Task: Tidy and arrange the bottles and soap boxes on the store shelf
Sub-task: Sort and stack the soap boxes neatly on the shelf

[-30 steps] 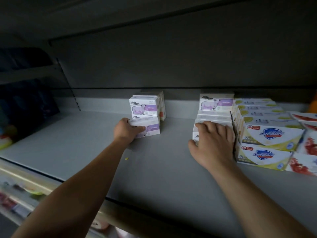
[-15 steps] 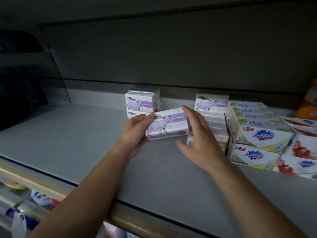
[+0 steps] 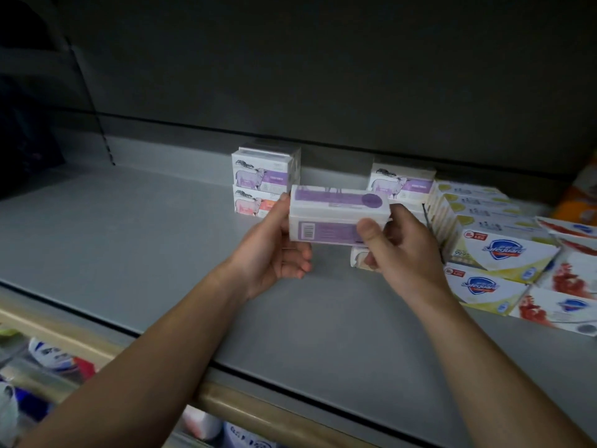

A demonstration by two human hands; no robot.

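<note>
A white-and-purple soap box (image 3: 337,218) is held clear of the grey shelf (image 3: 135,240), its barcode side turned toward the camera, gripped at both ends. The left hand (image 3: 274,253) clasps the box's left end, fingers curled behind it and palm open to the camera; the right hand (image 3: 400,250) pinches the right end, thumb (image 3: 368,234) pressed flat on the near face and fingers wrapped behind.

Behind the box, near the shelf's back wall, stands a short stack of two boxes (image 3: 263,189), a purple-labelled one on top of an orange-labelled one, both printed with a cow. To the right a second stack of purple cow boxes (image 3: 400,185) rises behind the right hand, its lower boxes largely hidden; a white shape (image 3: 358,258) beside the right palm may be its lowest box, though dim light leaves that unclear.

Farther right, touching that stack, rows of yellow Safeguard boxes (image 3: 504,250) lie tilted and overlapping, with red Safeguard boxes (image 3: 568,305) alongside them at the frame's edge. An orange package (image 3: 581,202) sits at the far right. Below the shelf's tan front lip (image 3: 258,412), blurred packaged goods (image 3: 55,357) fill the lower tier.
</note>
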